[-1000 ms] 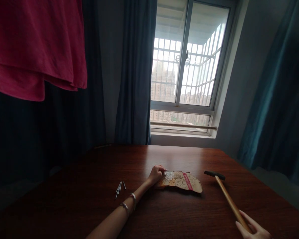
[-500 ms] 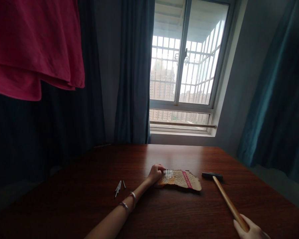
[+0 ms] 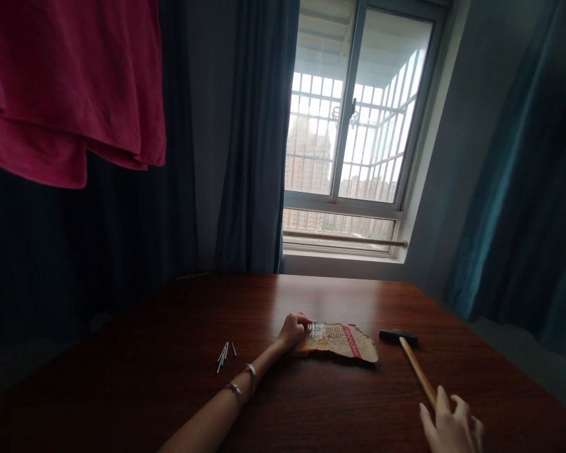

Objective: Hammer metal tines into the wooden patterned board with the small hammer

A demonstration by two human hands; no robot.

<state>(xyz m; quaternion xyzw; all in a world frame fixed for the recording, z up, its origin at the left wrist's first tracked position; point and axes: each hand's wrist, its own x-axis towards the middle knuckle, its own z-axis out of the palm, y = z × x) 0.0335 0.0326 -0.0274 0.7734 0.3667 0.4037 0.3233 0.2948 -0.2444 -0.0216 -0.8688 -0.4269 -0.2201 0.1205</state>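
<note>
My left hand (image 3: 294, 329) is closed at the left end of a flat, speckled board (image 3: 339, 341) with a pink band across it. Its fingertips pinch a thin nail (image 3: 310, 326), and another upright nail (image 3: 315, 325) stands close beside them. A hammer (image 3: 417, 368) with a dark head and wooden handle lies on the table to the right of the board. Over the rear of its handle is my right hand (image 3: 453, 421), fingers spread and not wrapped around the wood; the handle's end is hidden beneath it.
Several loose nails (image 3: 222, 357) lie on the brown wooden table (image 3: 321, 402), left of my forearm. Behind the table are a barred window (image 3: 349, 126) and blue curtains (image 3: 257, 138). Pink cloth (image 3: 75, 94) hangs at the upper left.
My right hand has let go of the hammer's handle and moved forward along it, its fingers spreading. The left hand stays at the board.
</note>
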